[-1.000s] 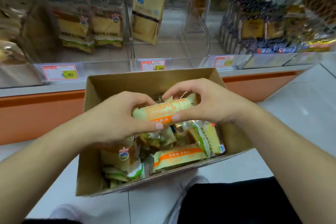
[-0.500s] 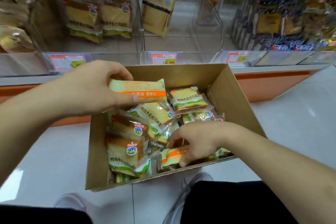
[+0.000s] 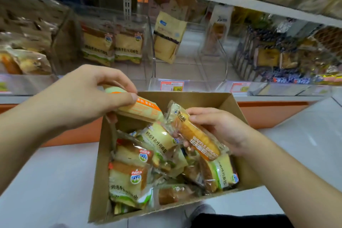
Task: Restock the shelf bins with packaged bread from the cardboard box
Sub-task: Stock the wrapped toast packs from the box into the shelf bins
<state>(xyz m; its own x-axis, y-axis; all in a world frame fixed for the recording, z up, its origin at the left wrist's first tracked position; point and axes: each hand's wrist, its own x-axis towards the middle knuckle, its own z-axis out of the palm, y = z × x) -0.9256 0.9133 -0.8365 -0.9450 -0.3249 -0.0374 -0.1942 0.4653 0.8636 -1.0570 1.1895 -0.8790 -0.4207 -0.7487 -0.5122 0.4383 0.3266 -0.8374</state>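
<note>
L hand (image 3: 79,98) pinches pale green/orange-banded bread pack (image 3: 137,106) over far-left corner of open brown cardboard box (image 3: 234,105). R hand (image 3: 216,127), fingers curled, grips clear-wrapped orange waffle bread pack (image 3: 194,135) above box's mid-right. More packs inside; clear shelf bins (image 3: 151,57) behind.

The right hand (image 3: 218,129) has lifted a waffle bread pack (image 3: 196,135) out of the cardboard box (image 3: 238,114).

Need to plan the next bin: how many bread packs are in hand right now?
2. The left hand grips the orange-banded pack over the cardboard box's back edge; the right hand holds the waffle bread pack above the box.
</note>
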